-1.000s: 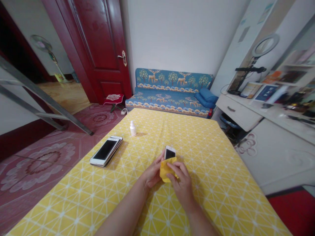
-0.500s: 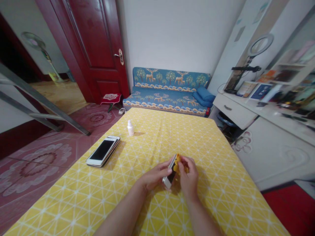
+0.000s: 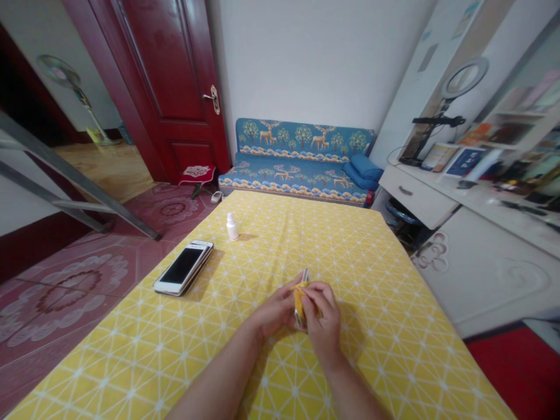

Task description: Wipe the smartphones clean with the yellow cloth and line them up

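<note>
A slim smartphone (image 3: pixel 305 275) is now turned edge-up — gripped closely by the left hand (image 3: pixel 275 315) and right hand (image 3: pixel 322 315), a soft yellow cloth (image 3: pixel 298 300) pinched around it — stacked phones (image 3: pixel 182 268) lying at ten o'clock.

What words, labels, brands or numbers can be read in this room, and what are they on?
White plastic dropper bottle: no readable label.
Blue printed booklet on the white desk: print too small to read.
White smartphone on the yellow tablecloth: no readable text.
Slim grey-edged smartphone, held: no readable text.
</note>
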Demonstrator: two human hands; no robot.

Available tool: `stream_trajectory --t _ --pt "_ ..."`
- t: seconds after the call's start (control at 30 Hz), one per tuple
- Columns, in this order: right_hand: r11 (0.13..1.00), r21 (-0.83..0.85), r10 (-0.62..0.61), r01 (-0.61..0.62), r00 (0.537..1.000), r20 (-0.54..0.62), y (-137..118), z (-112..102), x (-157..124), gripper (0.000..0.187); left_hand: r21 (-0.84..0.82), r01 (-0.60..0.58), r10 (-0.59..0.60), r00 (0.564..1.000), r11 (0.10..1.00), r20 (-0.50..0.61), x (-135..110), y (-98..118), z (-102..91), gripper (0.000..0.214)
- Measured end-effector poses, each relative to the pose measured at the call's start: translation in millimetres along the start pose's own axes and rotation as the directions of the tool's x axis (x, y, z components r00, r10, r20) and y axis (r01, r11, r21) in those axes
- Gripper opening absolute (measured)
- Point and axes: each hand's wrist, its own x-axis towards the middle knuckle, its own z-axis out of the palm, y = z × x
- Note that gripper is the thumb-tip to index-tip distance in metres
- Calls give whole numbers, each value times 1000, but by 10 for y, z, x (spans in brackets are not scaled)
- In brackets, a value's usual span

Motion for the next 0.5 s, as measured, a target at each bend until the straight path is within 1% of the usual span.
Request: stream_trajectory --t 0.1,0.17,0.27,0.33,0.4,0.5 --pt "1000 20 -12 12 1000 10 -43 35 -46 16 -111 -6 3 1000 994 -28 17 -20 -23 73" --pt "999 14 -34 33 999 36 -64 37 -71 15 -171 -52 43 998 984 -52 32 -36 -36 74" --pt "998 -8 -69 70 991 113 -53 27 -85 15 -246 -146 124 987 958 -104 44 -23 -41 70" --pt "997 -37 -62 68 987 145 -2 18 -67 15 -291 -190 167 981 938 -100 39 17 -41 66" --pt "996 -83 -17 29 991 132 73 4 -34 16 -314 -201 189 980 928 -66 29 63 -50 64" --pt "991 -129 48 -41 997 52 163 -26 12 16 -288 -182 176 983 940 -47 26 97 -79 56"
